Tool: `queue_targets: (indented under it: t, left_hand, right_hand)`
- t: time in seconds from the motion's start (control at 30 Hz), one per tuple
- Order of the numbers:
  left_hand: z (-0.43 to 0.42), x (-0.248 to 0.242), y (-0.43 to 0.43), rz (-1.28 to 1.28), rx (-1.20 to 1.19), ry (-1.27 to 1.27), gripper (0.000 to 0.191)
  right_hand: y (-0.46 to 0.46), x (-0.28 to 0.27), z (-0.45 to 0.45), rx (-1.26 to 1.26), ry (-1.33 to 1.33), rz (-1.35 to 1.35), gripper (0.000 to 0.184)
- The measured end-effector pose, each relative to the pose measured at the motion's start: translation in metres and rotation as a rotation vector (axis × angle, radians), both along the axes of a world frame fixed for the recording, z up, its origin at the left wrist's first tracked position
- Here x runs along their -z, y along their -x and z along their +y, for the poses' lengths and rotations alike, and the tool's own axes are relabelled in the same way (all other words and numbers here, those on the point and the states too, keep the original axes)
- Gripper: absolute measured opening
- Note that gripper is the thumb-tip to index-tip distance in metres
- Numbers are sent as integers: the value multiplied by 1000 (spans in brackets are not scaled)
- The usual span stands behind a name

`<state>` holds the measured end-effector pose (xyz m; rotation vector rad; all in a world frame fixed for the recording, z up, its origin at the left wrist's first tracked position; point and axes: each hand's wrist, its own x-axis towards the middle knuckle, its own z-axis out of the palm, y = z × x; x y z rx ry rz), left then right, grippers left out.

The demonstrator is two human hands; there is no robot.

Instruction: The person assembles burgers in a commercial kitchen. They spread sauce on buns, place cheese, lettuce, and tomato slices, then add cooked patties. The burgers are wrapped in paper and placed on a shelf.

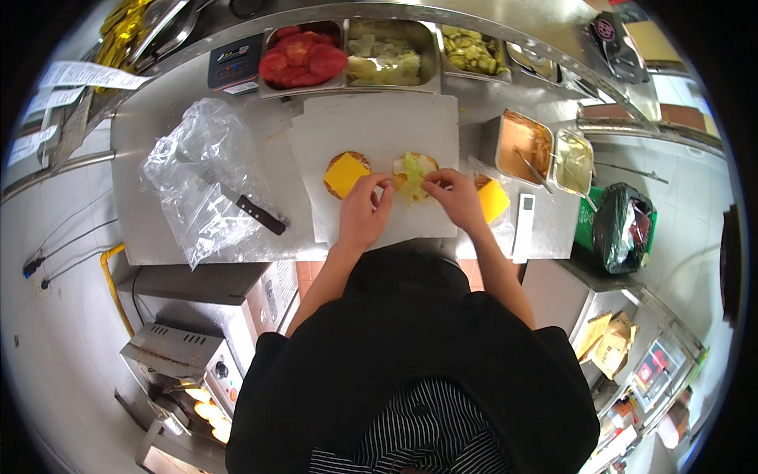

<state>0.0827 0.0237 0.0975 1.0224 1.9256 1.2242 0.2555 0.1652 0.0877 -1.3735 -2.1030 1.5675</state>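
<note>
On sheets of white paper lie two bun halves. The left bun half bears a square slice of yellow cheese. Shredded lettuce covers the right bun half. My left hand is between the two, its thumb and fingers curled near the lettuce's left edge; whether they pinch anything is unclear. My right hand touches the lettuce from the right with thumb and forefinger. Right of it, another cheese slice lies on clear plastic, partly hidden by the hand.
Behind stand metal pans of sliced tomato, lettuce and pickle slices. Sauce pans with utensils are at right, near a white handheld device. A dark-handled knife lies on a plastic bag at left.
</note>
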Motion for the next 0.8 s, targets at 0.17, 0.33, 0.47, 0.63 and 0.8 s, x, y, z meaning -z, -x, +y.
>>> queue_targets:
  t: [0.17, 0.33, 0.47, 0.63, 0.8]
  left_hand:
    - [7, -6, -3, -8, 16, 22, 24]
    - [-18, -1, 2, -19, -70, 36, 24]
    - [-27, 0, 1, -30, -110, 56, 25]
    - [-32, -6, 3, -8, -134, 31, 25]
    - [-40, -6, 4, -27, -195, 55, 24]
  right_hand:
    - [17, 8, -2, -31, -459, 21, 26]
    - [46, -34, 69, 45, -628, 77, 25]
    - [123, -19, 166, -374, -1134, -63, 24]
    - [204, 8, 205, -940, -1108, -728, 30]
    - [213, -3, 207, -947, -947, -831, 43]
